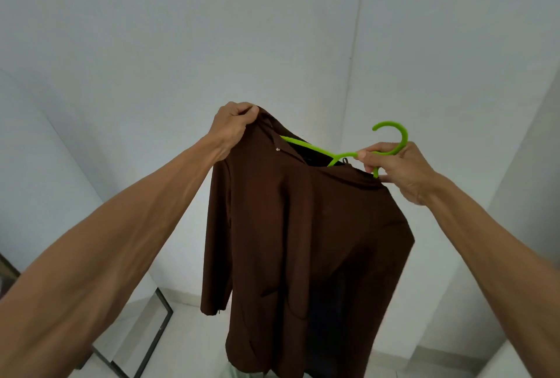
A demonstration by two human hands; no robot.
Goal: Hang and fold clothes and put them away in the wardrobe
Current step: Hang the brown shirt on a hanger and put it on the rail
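Shirt [303, 226]: brown and long-sleeved, held up in the air before a white wall corner; the hem hangs free and it rests on nothing.
Hanger [315, 147]: green plastic, with one arm running inside the neck opening toward the left shoulder; its hook [397, 132] stands clear above the collar.
Left hand [233, 124]: fingers [245, 111] pinched together on the collar and shoulder cloth, lifting it.
Right hand [403, 174]: fingers [368, 155] clamped on the hanger's neck just below the hook.
Done so far: the hanger is partly inside the shirt; cloth hides how well either shoulder is seated.
Left to do: probably settling the left shoulder over the hanger arm, then carrying it to the wardrobe, which is not in view.
Other clothes: none visible, so the remaining load cannot be judged.
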